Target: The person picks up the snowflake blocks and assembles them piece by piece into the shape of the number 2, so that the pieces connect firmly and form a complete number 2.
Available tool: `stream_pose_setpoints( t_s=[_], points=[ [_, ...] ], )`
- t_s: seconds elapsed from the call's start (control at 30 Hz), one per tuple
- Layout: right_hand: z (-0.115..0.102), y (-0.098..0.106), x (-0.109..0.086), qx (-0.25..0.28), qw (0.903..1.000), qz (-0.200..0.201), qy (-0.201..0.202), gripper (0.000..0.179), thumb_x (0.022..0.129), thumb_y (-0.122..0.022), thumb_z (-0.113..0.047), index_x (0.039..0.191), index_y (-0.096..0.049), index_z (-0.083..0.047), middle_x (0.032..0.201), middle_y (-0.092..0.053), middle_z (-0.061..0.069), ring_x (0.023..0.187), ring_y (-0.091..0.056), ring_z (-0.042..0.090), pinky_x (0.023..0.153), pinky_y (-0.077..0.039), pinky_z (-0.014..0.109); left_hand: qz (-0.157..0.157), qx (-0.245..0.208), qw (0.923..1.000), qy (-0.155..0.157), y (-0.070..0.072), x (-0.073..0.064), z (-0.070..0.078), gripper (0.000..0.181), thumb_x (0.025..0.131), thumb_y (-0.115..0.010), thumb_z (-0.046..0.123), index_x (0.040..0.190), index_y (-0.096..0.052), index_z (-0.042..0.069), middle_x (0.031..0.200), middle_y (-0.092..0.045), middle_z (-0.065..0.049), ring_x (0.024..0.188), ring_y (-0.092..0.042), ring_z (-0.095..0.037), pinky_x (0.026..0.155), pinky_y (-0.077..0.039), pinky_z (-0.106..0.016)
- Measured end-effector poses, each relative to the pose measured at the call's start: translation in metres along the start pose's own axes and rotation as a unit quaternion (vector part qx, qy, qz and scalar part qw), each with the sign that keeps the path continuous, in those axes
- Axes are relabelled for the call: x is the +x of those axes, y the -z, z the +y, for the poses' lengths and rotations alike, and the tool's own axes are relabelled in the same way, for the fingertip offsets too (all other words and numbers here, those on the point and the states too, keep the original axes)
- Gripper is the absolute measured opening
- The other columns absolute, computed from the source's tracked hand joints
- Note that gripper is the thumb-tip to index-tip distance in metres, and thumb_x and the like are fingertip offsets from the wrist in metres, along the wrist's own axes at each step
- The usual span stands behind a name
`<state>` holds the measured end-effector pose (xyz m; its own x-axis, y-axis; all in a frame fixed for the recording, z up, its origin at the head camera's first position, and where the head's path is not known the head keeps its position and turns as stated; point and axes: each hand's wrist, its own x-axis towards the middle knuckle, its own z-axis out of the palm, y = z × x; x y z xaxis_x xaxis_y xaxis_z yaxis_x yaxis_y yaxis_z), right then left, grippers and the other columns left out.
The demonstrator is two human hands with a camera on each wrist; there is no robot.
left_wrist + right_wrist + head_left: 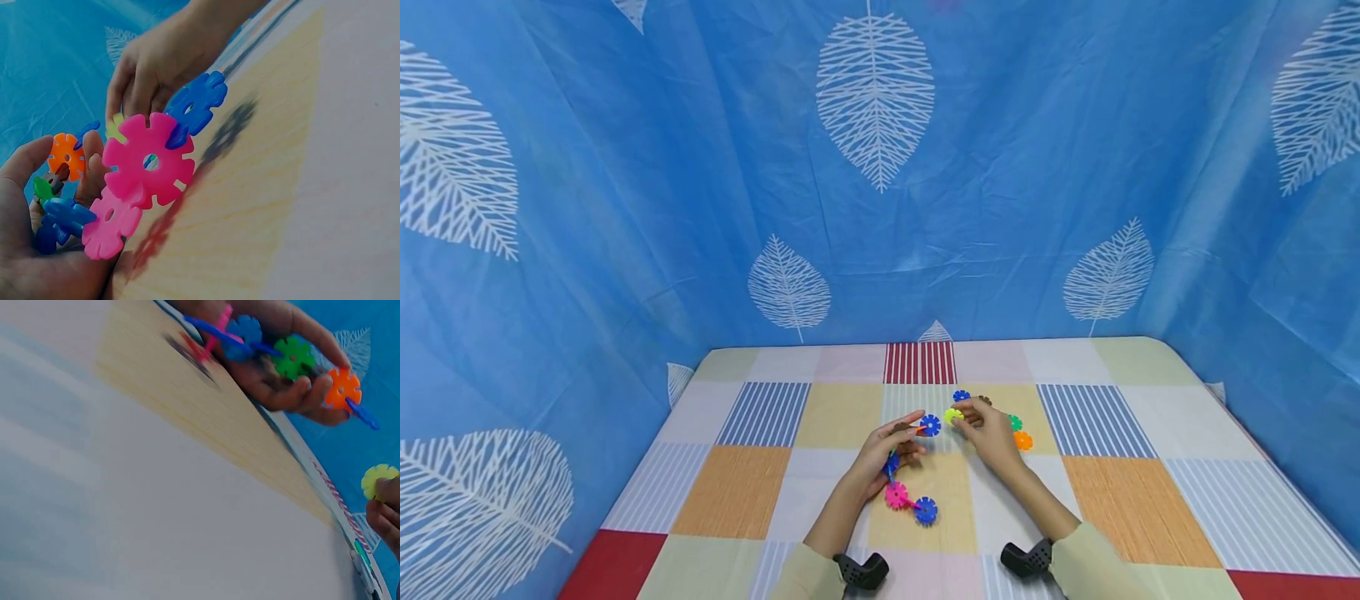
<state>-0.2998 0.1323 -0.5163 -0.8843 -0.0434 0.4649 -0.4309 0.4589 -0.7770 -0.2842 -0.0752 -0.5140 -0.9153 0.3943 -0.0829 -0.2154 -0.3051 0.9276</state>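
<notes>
My left hand [876, 458] holds a chain of linked, notched plastic flower discs, pinching its orange disc [344, 387] between thumb and fingertips. A blue disc [930, 425] is slotted into the orange one and points to the right. Green and blue discs of the chain lie along the palm. Below the hand hang a pink disc [896, 496] and a blue end disc [926, 511]. With thumb and fingers, my right hand [992, 437] pinches a single yellow disc [953, 416], a small gap away from the chain's upper blue disc.
Loose discs lie around my right hand: a blue one [961, 395] and a partly hidden brown one [984, 401] behind it, a green one [1015, 422] and an orange one [1023, 440] to its right. A patchwork cloth [737, 492] covers the table; a blue leaf-print curtain [1000, 208] surrounds it.
</notes>
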Motion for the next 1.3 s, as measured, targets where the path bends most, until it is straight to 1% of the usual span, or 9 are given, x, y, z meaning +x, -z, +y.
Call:
stream_pose_setpoints(
  t_s=[0.1,0.2,0.33,0.5,0.7,0.9,1.1,1.2,1.3],
  points=[
    [-0.006,0.000,-0.012,0.087,0.9959,0.019,-0.011,0.015,0.079,-0.070,0.001,0.093,-0.065,0.002,0.081,-0.067,0.012,0.071,-0.065,0.018,0.064,-0.053,0.024,0.004,-0.004,1.0000,0.002,0.000,0.000,0.000,0.046,0.089,-0.062,0.024,0.130,-0.053,0.005,0.099,-0.063,-0.010,0.075,-0.064,-0.015,0.070,-0.052,-0.025],
    [-0.012,-0.002,-0.020,0.171,0.9847,0.024,-0.025,0.014,0.079,-0.068,0.004,0.091,-0.062,0.008,0.081,-0.065,0.021,0.070,-0.066,0.023,0.063,-0.054,0.028,0.010,-0.003,1.0000,0.000,0.001,0.000,-0.001,0.043,0.090,-0.060,0.024,0.129,-0.054,0.005,0.098,-0.063,-0.010,0.075,-0.063,-0.014,0.071,-0.051,-0.025],
    [-0.016,-0.004,-0.026,0.208,0.9766,0.023,-0.048,0.012,0.079,-0.068,0.006,0.089,-0.062,0.010,0.080,-0.065,0.023,0.068,-0.067,0.024,0.063,-0.054,0.029,0.011,0.000,0.9999,0.000,0.000,-0.001,-0.001,0.042,0.091,-0.058,0.024,0.129,-0.054,0.005,0.099,-0.062,-0.010,0.076,-0.063,-0.014,0.072,-0.051,-0.025],
    [-0.023,-0.002,-0.029,0.218,0.9742,0.014,-0.056,0.010,0.078,-0.067,0.009,0.086,-0.061,0.009,0.081,-0.066,0.022,0.071,-0.067,0.027,0.065,-0.054,0.028,0.013,-0.006,0.9999,0.005,-0.002,-0.001,-0.002,0.043,0.092,-0.057,0.022,0.130,-0.052,0.003,0.100,-0.062,-0.011,0.075,-0.063,-0.013,0.071,-0.051,-0.024],
    [-0.041,0.003,-0.030,0.190,0.9818,0.011,0.002,0.012,0.074,-0.067,0.016,0.083,-0.060,0.013,0.082,-0.064,0.027,0.077,-0.064,0.040,0.068,-0.053,0.029,0.001,0.010,1.0000,-0.001,-0.003,-0.001,-0.002,0.045,0.092,-0.058,0.023,0.131,-0.051,0.003,0.103,-0.062,-0.012,0.074,-0.063,-0.013,0.071,-0.051,-0.024],
    [-0.046,0.003,-0.032,0.146,0.9884,0.020,0.037,0.010,0.074,-0.067,0.016,0.081,-0.062,0.011,0.083,-0.066,0.023,0.077,-0.065,0.038,0.067,-0.053,0.027,-0.024,0.038,0.9989,-0.014,-0.003,-0.002,-0.003,0.047,0.091,-0.059,0.027,0.131,-0.051,0.004,0.103,-0.063,-0.016,0.071,-0.066,-0.016,0.066,-0.054,-0.027],
    [-0.042,0.000,-0.033,0.136,0.9866,0.037,0.082,0.011,0.073,-0.067,0.017,0.078,-0.062,0.010,0.081,-0.067,0.022,0.073,-0.066,0.036,0.064,-0.053,0.027,-0.047,0.016,0.9987,-0.008,-0.004,-0.004,-0.002,0.048,0.091,-0.057,0.026,0.133,-0.048,0.004,0.092,-0.066,-0.010,0.073,-0.067,-0.020,0.069,-0.054,-0.036],
    [-0.042,0.000,-0.033,0.135,0.9856,0.042,0.093,0.011,0.072,-0.067,0.018,0.078,-0.062,0.009,0.080,-0.067,0.021,0.072,-0.066,0.036,0.064,-0.053,0.028,-0.046,0.010,0.9989,-0.001,-0.005,-0.003,-0.002,0.048,0.092,-0.057,0.025,0.133,-0.048,0.004,0.089,-0.066,-0.008,0.073,-0.067,-0.021,0.071,-0.054,-0.038],
    [-0.042,0.001,-0.033,0.131,0.9855,0.039,0.101,0.012,0.073,-0.066,0.018,0.079,-0.061,0.010,0.081,-0.066,0.022,0.072,-0.066,0.036,0.064,-0.054,0.029,-0.037,0.011,0.9992,-0.005,-0.005,-0.002,-0.002,0.045,0.092,-0.056,0.023,0.131,-0.050,0.002,0.091,-0.065,-0.010,0.072,-0.067,-0.020,0.071,-0.054,-0.038]
  ],
)
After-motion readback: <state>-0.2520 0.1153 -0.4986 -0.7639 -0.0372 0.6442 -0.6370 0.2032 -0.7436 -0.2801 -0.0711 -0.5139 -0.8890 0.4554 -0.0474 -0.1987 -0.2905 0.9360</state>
